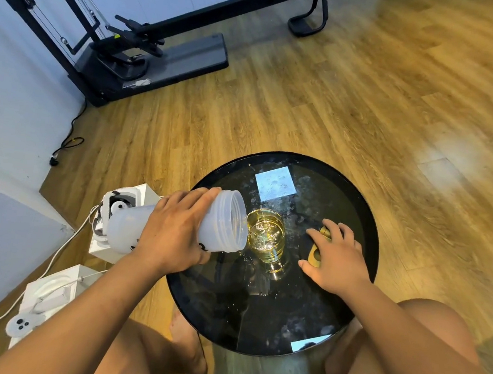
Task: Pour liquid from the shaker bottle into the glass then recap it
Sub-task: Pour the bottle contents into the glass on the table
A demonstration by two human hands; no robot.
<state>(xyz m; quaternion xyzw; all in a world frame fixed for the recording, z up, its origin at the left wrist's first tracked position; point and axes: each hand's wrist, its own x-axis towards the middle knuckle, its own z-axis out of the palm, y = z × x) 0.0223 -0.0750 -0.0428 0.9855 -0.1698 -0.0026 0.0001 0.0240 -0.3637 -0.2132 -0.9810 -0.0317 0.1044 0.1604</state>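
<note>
Left hand (173,227) wrapped round bottle (224,219). Bottle tipped near level, long axis left-right, open mouth at right, lip just over left rim of glass (266,235). Glass mid-table (255,311), yellow liquid inside, thin stream entering. Right hand (338,259) right of glass, fingers loosely spread, resting on cap (314,255). For recapping, cap lies right of bottle mouth and right hand is nearer; bottle likely needs righting first.

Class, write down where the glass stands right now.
In the head view, the glass stands near the middle of the round black table, just right of the tilted shaker bottle mouth and left of the right hand.
</note>
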